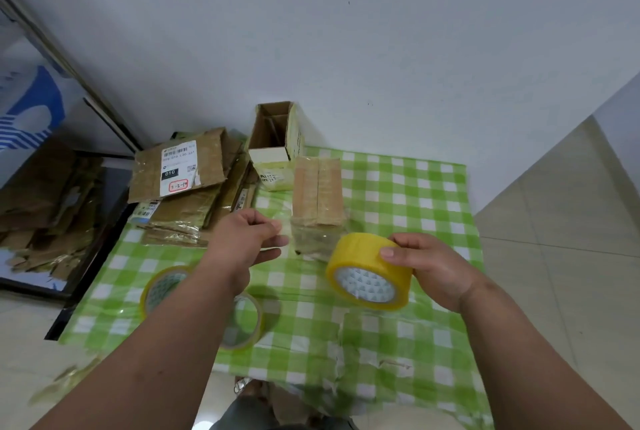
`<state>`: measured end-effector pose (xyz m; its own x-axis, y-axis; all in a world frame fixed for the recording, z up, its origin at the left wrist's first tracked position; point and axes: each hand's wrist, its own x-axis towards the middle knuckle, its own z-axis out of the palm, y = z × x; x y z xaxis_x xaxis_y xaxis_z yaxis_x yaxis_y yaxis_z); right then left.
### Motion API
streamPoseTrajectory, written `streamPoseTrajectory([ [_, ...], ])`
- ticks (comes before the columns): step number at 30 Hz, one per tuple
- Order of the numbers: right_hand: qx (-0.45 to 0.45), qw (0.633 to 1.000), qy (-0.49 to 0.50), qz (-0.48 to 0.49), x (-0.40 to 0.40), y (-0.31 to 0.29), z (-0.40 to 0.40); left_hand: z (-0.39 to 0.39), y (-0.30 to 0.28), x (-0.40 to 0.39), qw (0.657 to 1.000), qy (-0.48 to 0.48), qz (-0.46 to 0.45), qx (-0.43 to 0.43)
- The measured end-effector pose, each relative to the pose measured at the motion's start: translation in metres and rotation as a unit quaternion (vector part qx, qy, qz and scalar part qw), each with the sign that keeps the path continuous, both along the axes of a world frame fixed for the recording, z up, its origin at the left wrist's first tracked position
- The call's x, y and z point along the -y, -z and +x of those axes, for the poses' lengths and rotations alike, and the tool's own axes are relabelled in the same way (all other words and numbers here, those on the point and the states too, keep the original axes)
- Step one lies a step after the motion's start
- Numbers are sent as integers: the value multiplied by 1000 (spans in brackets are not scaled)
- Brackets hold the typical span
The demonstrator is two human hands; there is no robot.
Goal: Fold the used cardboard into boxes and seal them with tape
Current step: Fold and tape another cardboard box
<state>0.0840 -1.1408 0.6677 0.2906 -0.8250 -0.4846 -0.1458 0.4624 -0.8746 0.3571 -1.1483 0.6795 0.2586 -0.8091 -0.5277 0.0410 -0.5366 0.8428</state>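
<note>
3 tape rolls: right hand [434,270] grips 1 [369,272]; left hand [247,242] loosely curled, pinching tape end? can't tell; 2 boxes.

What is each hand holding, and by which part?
Right hand grips the yellow tape roll by its outer band. Whether the left hand pinches anything cannot be told.

Cardboard stack [187,183] left of sealed box [317,192]
</note>
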Motion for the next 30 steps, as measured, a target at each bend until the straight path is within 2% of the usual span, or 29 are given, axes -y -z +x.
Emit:
streamPoseTrajectory([
  [3,3,999,36,19,7,-2,-10,-1,4,2,1000,-14,10,-17],
  [8,-129,990,1,-64,24,-11,-24,10,7,14,997,-65,18,-26],
  [11,-174,981,14,-85,36,-10,-27,14,12,16,998,-53,31,-30],
  [15,-257,962,-24,-95,54,-9,-20,12,20,18,996,-72,45,-40],
  [30,-384,913,-77,-116,84,6,-9,6,41,24,986,-139,80,-54],
])
